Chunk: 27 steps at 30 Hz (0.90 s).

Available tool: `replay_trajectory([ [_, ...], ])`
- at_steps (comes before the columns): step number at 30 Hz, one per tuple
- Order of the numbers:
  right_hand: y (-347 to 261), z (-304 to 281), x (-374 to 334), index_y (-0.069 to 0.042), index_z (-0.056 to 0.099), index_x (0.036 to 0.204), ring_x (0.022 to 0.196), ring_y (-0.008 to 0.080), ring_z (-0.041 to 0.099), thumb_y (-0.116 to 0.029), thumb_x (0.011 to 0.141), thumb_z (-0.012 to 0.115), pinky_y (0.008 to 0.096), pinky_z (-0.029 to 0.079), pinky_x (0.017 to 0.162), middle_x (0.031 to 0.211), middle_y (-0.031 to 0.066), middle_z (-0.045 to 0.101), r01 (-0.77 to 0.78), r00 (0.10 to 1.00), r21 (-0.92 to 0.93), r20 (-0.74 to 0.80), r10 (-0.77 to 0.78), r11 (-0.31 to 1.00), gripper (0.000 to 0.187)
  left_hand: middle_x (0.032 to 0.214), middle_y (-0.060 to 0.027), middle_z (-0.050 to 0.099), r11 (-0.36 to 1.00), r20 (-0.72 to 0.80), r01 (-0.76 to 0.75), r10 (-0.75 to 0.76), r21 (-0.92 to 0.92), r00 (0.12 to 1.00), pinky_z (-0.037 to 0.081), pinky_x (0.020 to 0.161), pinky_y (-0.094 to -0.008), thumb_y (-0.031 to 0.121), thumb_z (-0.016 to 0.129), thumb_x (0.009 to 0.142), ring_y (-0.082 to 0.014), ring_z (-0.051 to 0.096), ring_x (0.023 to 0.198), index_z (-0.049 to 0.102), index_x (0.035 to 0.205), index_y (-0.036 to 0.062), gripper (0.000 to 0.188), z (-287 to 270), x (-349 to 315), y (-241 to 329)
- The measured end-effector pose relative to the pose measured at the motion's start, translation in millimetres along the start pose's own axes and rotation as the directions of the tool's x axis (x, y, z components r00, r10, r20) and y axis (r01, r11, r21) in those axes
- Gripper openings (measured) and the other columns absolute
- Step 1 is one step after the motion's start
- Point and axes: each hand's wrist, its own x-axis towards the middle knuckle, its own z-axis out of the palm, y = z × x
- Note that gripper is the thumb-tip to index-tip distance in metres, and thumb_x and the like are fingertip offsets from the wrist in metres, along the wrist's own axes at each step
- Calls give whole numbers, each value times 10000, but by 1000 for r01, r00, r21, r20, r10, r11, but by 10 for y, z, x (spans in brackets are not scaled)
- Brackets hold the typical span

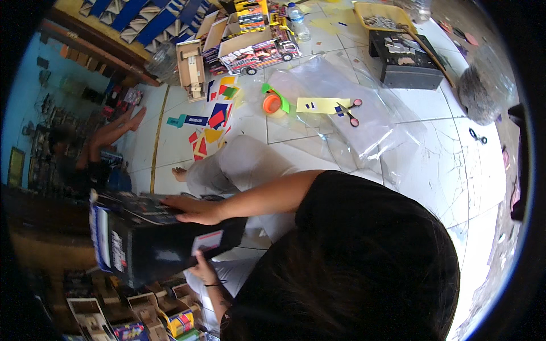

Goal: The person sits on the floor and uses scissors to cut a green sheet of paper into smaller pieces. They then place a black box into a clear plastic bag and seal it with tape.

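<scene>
Presumably steadying black box, eight o'clock.
Right hand: fingers spread; left hand: I cannot tell; next move needs balance.

Box: I see glossy black, with a blue-and-white end and a pale label banded in pinkish red. Shirt: plain black. Trousers: pale grey. Floor tiles: white, ruled by dark joint lines. Paper scraps: red, yellow, blue and white. Card strip: pale yellow, with small dark-blue patches. Tape roll: orange; its holder, bright green. Toy truck: I make out a busy red, black and white pattern over black wheels. Basin: yellow. Stand: black. Wall: turquoise in my feed.
</scene>
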Motion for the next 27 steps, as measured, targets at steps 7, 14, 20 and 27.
replay_trajectory([
  [7,505,117,-424,4,130,1390,1354,289,65,-529,901,302,386,52,1078,1456,159,123,-52,999,57,0,52,997,743,833,-104,624,970,107,63,-90,234,990,455,739,-306,157,666,788,-187,570,760,610,861,-44,221,-119,-274,-526],
  [14,525,-393,-771,-22,248,1365,1259,302,290,-342,831,559,398,194,1050,1376,157,302,-237,971,-257,-90,221,937,696,852,-132,632,863,182,45,-157,504,971,473,751,-318,170,691,763,-231,600,776,613,867,-43,250,-298,-322,-600],
  [20,-235,-2740,-2190,-170,321,1345,1225,323,341,-255,629,711,441,344,970,1340,146,357,-786,13,-322,-861,508,-527,820,1082,-221,538,803,395,54,-349,593,850,380,933,-373,141,759,658,-306,513,1030,498,1141,-85,594,-492,-280,-64],
  [27,-434,-3125,-3255,-136,432,1211,1152,279,408,-258,622,676,482,383,890,1246,96,410,-760,187,-325,-939,289,-563,649,1066,-221,522,708,362,-25,-330,706,872,353,934,-397,168,757,656,-330,492,1028,512,1093,-80,560,-403,-339,161],
])
